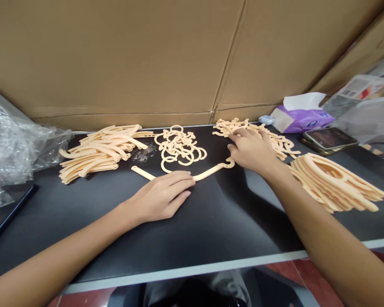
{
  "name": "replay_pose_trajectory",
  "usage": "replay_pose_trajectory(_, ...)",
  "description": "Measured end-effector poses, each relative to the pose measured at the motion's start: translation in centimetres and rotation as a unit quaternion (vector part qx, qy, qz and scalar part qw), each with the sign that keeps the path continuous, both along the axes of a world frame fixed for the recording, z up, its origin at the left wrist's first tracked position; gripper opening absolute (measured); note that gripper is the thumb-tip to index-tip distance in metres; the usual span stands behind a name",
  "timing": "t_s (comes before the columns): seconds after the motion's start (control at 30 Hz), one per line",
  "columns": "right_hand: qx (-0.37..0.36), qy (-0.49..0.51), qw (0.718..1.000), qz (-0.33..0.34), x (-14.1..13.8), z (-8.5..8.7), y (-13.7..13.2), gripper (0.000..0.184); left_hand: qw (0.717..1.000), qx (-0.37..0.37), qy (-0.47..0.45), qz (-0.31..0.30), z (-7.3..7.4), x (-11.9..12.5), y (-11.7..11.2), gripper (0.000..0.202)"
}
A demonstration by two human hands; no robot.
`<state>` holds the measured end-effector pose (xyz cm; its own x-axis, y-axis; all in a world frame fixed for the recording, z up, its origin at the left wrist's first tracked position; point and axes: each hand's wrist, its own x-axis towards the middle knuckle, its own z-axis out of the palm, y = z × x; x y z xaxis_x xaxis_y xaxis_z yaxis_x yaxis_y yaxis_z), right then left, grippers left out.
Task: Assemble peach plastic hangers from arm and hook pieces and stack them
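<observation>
My left hand point(164, 196) lies over the middle of a beige plastic hanger point(209, 172), its fingers curved down on the parts; the grip underneath is hidden. The hanger's arms stick out on both sides, with a curved hook end at the right. My right hand point(251, 147) reaches over a pile of small beige plastic pieces point(283, 145), fingers apart and fingertips among them. Between the hands and the cardboard lies a heap of beige hooks point(179, 147). A stack of curved hanger arms point(97, 151) rests at the left.
Stacked beige hangers point(336, 183) lie at the right. Behind them are a phone point(331, 138) and a purple tissue pack point(302, 117). Clear plastic wrap point(16, 145) and a dark blue-edged device point(11, 213) are at the left. Cardboard point(131, 59) walls the table's back.
</observation>
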<state>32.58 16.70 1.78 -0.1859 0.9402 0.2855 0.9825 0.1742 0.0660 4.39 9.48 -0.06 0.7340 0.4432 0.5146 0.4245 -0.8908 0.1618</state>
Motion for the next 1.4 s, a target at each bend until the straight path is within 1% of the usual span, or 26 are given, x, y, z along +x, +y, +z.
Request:
replay_pose_trajectory(0.1,0.050,0.043,0.996,0.062,-1.4,0.8,-0.8,0.045,1.000,0.008,-0.003,0.012,0.0,0.0,0.0,0.025)
replay_pose_trajectory(0.2,0.090,0.085,0.977,0.172,-3.7,1.3,-2.4,0.047,0.997,0.009,-0.036,0.069,0.0,-0.1,0.1,0.030)
replay_pose_trajectory(0.3,0.093,0.088,0.952,0.277,-6.1,1.3,-4.5,0.043,0.987,-0.009,-0.093,0.131,0.0,-0.3,0.2,0.034)
replay_pose_trajectory(0.37,0.090,0.074,0.935,0.336,-7.3,1.1,-5.7,0.041,0.979,-0.036,-0.122,0.160,0.1,-0.5,0.3,0.032)
replay_pose_trajectory(0.43,0.084,0.069,0.925,0.364,-8.0,0.8,-6.4,0.039,0.970,-0.060,-0.145,0.184,0.2,-0.6,0.4,0.026)
replay_pose_trajectory(0.5,0.081,0.071,0.919,0.379,-8.4,0.5,-6.7,0.039,0.962,-0.079,-0.166,0.201,0.4,-0.6,0.5,0.024)
replay_pose_trajectory(0.6,0.091,0.072,0.911,0.396,-8.6,-0.1,-6.7,0.040,0.947,-0.122,-0.210,0.212,0.7,-0.5,0.6,0.026)
replay_pose_trajectory(0.77,0.115,0.077,0.897,0.421,-9.1,-0.9,-6.7,0.044,0.901,-0.221,-0.299,0.225,0.7,-0.5,0.9,0.030)
replay_pose_trajectory(0.83,0.109,0.079,0.896,0.422,-9.3,-0.9,-6.8,0.043,0.892,-0.237,-0.315,0.222,0.6,-0.5,1.0,0.030)
replay_pose_trajectory(0.9,0.104,0.091,0.894,0.425,-9.3,-0.7,-6.9,0.040,0.889,-0.241,-0.318,0.224,0.7,-0.5,1.2,0.029)
replay_pose_trajectory(1.0,0.114,0.140,0.895,0.409,-9.2,-0.6,-6.8,0.030,0.886,-0.231,-0.323,0.240,0.9,-0.6,1.4,0.028)
replay_pose_trajectory(1.07,0.124,0.170,0.903,0.375,-9.2,-0.8,-6.8,0.023,0.886,-0.221,-0.326,0.244,0.9,-0.8,1.7,0.028)
replay_pose_trajectory(1.13,0.115,0.176,0.917,0.338,-9.2,-1.0,-6.7,0.020,0.886,-0.216,-0.330,0.245,0.8,-1.0,1.9,0.029)
replay_pose_trajectory(1.27,0.053,0.126,0.948,0.288,-9.2,-1.5,-6.6,0.025,0.879,-0.203,-0.342,0.264,0.8,-1.5,2.4,0.029)
replay_pose_trajectory(1.4,0.009,0.087,0.958,0.272,-9.2,-1.4,-6.4,0.027,0.877,-0.195,-0.349,0.266,0.9,-1.7,2.6,0.029)
